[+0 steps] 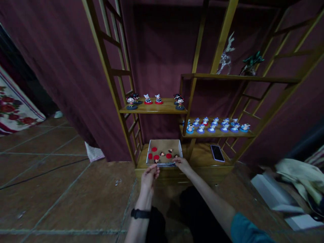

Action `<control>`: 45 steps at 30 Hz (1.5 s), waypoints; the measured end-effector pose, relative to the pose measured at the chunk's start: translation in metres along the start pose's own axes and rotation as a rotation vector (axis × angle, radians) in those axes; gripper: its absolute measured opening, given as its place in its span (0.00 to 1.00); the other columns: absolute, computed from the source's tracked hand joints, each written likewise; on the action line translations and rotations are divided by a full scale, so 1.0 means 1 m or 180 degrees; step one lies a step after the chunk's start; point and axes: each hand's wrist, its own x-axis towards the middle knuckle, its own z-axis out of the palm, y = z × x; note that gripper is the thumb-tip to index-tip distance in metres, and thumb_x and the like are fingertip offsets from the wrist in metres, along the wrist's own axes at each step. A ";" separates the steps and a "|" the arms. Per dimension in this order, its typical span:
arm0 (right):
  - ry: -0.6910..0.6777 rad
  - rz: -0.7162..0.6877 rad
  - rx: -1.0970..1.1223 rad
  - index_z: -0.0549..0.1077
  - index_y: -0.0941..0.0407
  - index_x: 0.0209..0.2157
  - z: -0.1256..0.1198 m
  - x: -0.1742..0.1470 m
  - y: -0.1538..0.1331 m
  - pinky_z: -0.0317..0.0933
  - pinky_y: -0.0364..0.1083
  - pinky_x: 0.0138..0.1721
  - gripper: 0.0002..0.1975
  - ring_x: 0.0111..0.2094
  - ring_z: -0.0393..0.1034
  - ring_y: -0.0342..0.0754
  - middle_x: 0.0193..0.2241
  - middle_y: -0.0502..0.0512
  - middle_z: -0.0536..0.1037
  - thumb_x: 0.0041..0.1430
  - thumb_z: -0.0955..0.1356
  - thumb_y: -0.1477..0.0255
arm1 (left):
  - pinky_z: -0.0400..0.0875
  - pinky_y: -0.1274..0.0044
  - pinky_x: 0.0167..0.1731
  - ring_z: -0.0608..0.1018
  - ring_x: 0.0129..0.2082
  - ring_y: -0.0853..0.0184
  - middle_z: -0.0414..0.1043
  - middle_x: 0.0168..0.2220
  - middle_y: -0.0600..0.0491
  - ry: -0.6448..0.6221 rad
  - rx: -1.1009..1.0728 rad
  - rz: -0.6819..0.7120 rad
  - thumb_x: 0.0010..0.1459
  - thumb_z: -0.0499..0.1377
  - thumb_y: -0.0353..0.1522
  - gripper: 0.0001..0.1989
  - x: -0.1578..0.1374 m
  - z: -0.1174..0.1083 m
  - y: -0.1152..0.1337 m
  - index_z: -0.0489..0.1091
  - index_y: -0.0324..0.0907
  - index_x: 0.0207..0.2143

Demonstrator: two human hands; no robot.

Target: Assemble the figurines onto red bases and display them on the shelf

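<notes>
A shallow cardboard box (164,143) with pale sides stands on the lowest shelf. Inside it lie several red discs (154,149) and small dark-haired figurines (162,154). My left hand (150,173) is just before the box's front left side, its fingers curled together; whatever they hold is too small to make out. At the front right corner, my right hand (181,164) has its fingertips pinched over the rim. A thin, shiny, bluish strip (170,164) shows beside those fingertips; I cannot tell whether it is held.
Figurines on dark and red bases (158,99) stand on the shelf above the box. Several blue-and-white figurines (212,127) line the right shelf. A phone (217,153) lies on the bottom shelf. Higher up are a clear deer ornament (225,60) and a plant (251,64).
</notes>
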 end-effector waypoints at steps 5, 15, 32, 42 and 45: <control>0.0177 0.0213 -0.0100 0.75 0.57 0.30 0.006 0.040 0.006 0.63 0.45 0.34 0.13 0.27 0.69 0.44 0.25 0.50 0.76 0.44 0.61 0.77 | 0.67 0.85 0.20 0.74 0.20 0.74 0.73 0.24 0.50 0.0128 -0.0380 0.0080 0.46 0.57 0.20 0.08 0.041 0.029 0.024 0.70 0.35 0.31; -0.0293 0.0194 -0.1930 0.72 0.54 0.40 0.026 0.105 0.032 0.59 0.43 0.42 0.14 0.42 0.69 0.46 0.39 0.53 0.75 0.53 0.60 0.77 | 0.67 0.86 0.18 0.73 0.19 0.76 0.70 0.23 0.52 0.0360 -0.1044 -0.0759 0.49 0.52 0.16 0.10 0.100 0.011 0.011 0.67 0.36 0.31; -0.0640 0.0352 -0.1097 0.69 0.53 0.42 0.052 0.113 0.027 0.59 0.49 0.46 0.15 0.44 0.66 0.50 0.42 0.55 0.72 0.49 0.66 0.72 | 0.68 0.85 0.20 0.74 0.23 0.75 0.71 0.26 0.50 0.0265 -0.0938 -0.0745 0.51 0.52 0.19 0.08 0.121 0.004 0.023 0.68 0.36 0.32; -0.1728 0.1506 0.2762 0.68 0.64 0.37 0.047 0.094 -0.014 0.64 0.47 0.45 0.09 0.36 0.72 0.45 0.33 0.60 0.76 0.56 0.62 0.74 | 0.68 0.81 0.24 0.71 0.19 0.76 0.69 0.21 0.56 0.0244 -0.0187 -0.0460 0.42 0.63 0.27 0.09 0.124 0.025 -0.008 0.70 0.38 0.30; -0.1656 0.1488 0.2736 0.69 0.63 0.36 0.051 0.092 -0.013 0.65 0.47 0.44 0.08 0.36 0.73 0.45 0.32 0.59 0.77 0.56 0.62 0.76 | 0.67 0.80 0.24 0.71 0.19 0.75 0.70 0.21 0.55 0.0142 -0.0224 -0.0433 0.38 0.65 0.28 0.10 0.124 0.028 -0.011 0.69 0.38 0.27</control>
